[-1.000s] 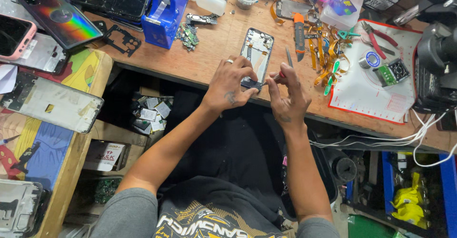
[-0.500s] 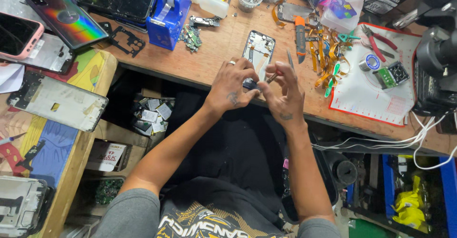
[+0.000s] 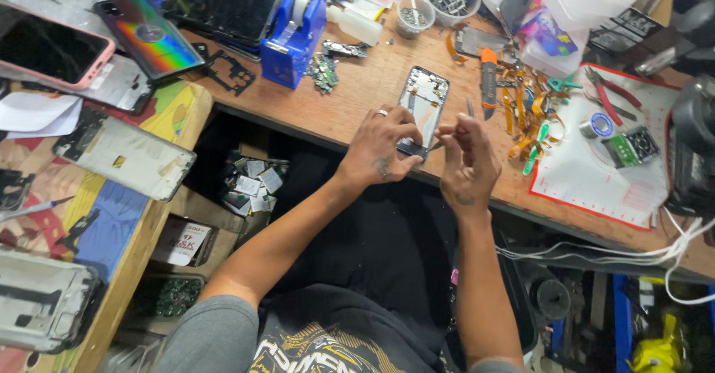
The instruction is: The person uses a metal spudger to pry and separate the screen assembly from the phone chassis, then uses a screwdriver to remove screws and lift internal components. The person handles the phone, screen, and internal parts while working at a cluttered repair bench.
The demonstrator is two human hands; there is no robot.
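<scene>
Wooden workbench [image 3: 350, 97] runs across the upper half of the head view, from upper left to right edge. Centre of frame: an opened smartphone with its back cover off, internal frame and boards exposed [image 3: 423, 103], lies flat on the bench near its front edge, long axis running away from the person. Left hand [image 3: 381, 148], ring on one finger, is curled over the phone's near end, fingers closed on its lower left corner, pinning it to the wood. Right hand [image 3: 466, 166] sits just right of the phone, fingers pinched narrow around a thin metal tool [image 3: 470, 108] that points up from the hand; whether any tip meets the phone's lower edge I cannot tell, being hidden between the two hands. Just right of the phone: an orange-handled utility knife [image 3: 488, 73], then a tangle of orange flex ribbon cables [image 3: 525, 105]. Further right, a white work mat with red border [image 3: 596, 179] carrying a small roll of solder wire [image 3: 596, 125] and red-handled pliers [image 3: 607, 93]. Upper centre-left: a blue tape dispenser [image 3: 296, 34], with a small green circuit board [image 3: 323, 71] beside it. Upper left: a phone with iridescent rainbow back [image 3: 149, 36] and a pink-cased phone [image 3: 48, 49]. Left side table holds a silver bare phone chassis [image 3: 126, 153].
</scene>
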